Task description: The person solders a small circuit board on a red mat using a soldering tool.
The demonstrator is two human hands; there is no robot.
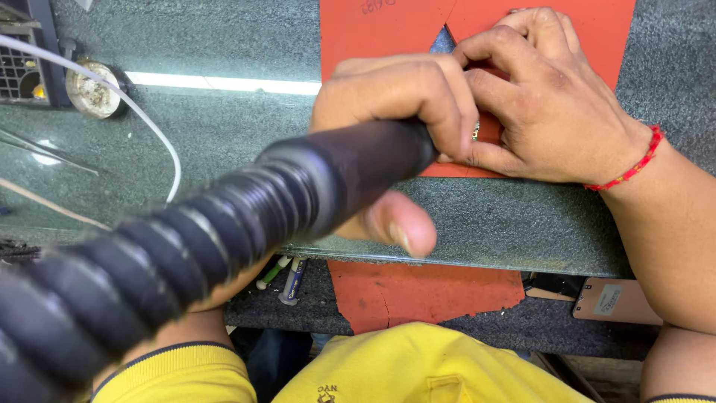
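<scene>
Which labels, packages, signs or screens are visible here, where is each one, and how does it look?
Flat tan device: on the lower shelf at the right, under the glass edge; rounded rectangle carrying a small pale label.
Orange mat: on the worktop under both hands; dark handwritten marking near its top edge.
Yellow shirt: bottom centre; small dark printed mark.
No screens or packages.

1. Main surface is a dark grey-green stone worktop (224, 134), kinda speckled, with a glossy glass sheet laid over it.
2. A bright strip of light (224, 83) reflects on it, far left of centre.
3. Far left corner: a black grille box (22, 60) and a round grimy white disc (93, 89).
4. A thin white cable (160, 138) curves across the left side.
5. Below the near edge sits a lower dark shelf (477, 317) with a torn red sheet (418, 291) and two pens (287, 276).
</scene>
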